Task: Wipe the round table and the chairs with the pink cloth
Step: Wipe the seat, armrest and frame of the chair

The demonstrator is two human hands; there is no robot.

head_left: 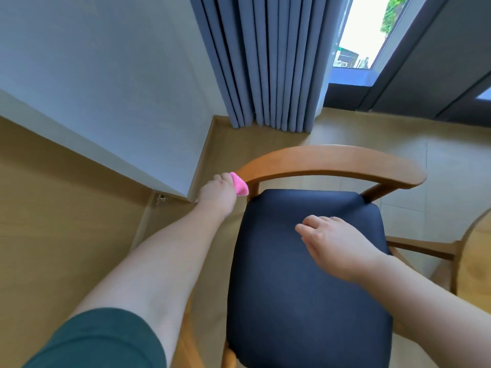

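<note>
A wooden chair with a curved backrest rail and a dark blue padded seat stands below me. My left hand grips the pink cloth at the left end of the backrest rail, where the rail meets its post. My right hand hovers over or rests on the seat with fingers relaxed and holds nothing. A curved wooden edge of the round table shows at the far right.
A white wall corner juts out just left of the chair. Blue-grey curtains hang behind it, beside a window with a dark frame. The floor is light wood.
</note>
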